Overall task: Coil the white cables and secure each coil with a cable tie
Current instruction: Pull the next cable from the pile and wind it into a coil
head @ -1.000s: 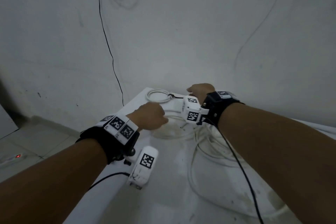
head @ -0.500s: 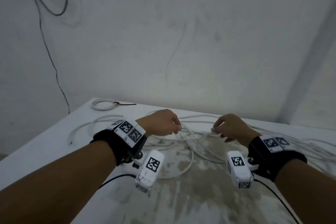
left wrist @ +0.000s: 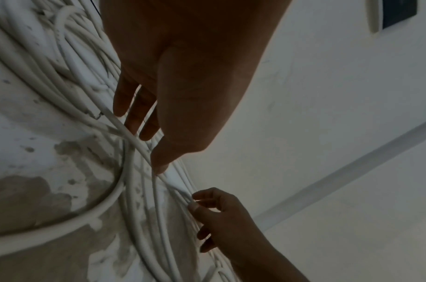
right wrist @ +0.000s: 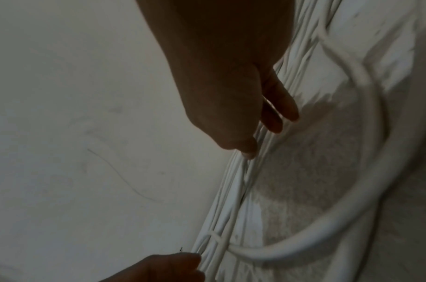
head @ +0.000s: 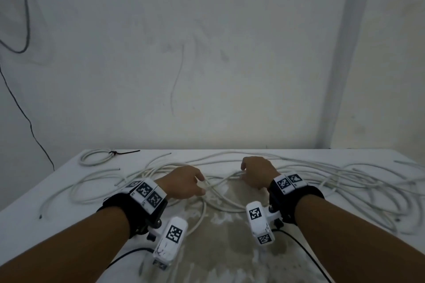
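Broadly: white table (head: pixel 57 181), worn patch at centre, carrying a sprawl of loose white cables (head: pixel 345 174) from left to right edge. Far-left corner: one finished coil (head: pixel 95 157), black cable tie (head: pixel 125 152) fastened, likely set aside as done. Left hand (head: pixel 184 181) and right hand (head: pixel 257 173), fingers partly curled, each pinch a strand, apparently isolating one cable for coiling.

A bare utility room or makeshift workshop is suggested. A scuffed, unpainted wall (head: pixel 207 53) is seen beyond the hands, with a thin black wire (head: pixel 27 119) hung loosely down it to the left of the left hand (head: pixel 184 182). The white worktop (head: pixel 230 248) under the hands is stained and worn, with its coating flaked away.
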The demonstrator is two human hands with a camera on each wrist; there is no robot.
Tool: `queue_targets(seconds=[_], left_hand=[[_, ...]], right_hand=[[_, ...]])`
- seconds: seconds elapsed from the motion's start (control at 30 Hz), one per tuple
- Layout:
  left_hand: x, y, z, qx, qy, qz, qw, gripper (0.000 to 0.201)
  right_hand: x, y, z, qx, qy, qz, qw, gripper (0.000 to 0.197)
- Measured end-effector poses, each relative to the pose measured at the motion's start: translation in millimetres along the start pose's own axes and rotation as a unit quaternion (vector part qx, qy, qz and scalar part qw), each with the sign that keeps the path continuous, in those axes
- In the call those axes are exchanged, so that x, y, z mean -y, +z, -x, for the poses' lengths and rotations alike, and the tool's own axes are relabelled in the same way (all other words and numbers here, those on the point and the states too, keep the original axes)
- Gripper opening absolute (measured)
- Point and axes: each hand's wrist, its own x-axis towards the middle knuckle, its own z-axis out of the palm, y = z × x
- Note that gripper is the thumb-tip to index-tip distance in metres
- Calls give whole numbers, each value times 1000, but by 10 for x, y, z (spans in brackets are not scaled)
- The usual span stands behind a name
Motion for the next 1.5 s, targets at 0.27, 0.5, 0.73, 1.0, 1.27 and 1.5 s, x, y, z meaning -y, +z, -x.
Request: queue_targets(seconds=[0.27,0.5,0.73,1.0,1.27,1.5], left_hand=[[-138,214,-171,16,15,-117,993,35],[-165,247,-206,24,10,-94,995,28],[-41,274,-306,27,15,-50,998,17],[-13,326,-236,5,36,-62,997,26],[-10,420,-47,-75,60,-56,994,16],[4,264,149,-35,124,-82,988,20]], right_hand=[[-226,2,-29,33,-72,-40,996,42],[-301,75,-145,-59,-77,-2,995,32],[-200,168,-367,-100,-91,12,991,21],[-229,-492,-139,-407,-92,-132,899,20],[-244,-713,133,-308,18,-119,944,26],[-38,-428,185,154,9,-158,975,90]])
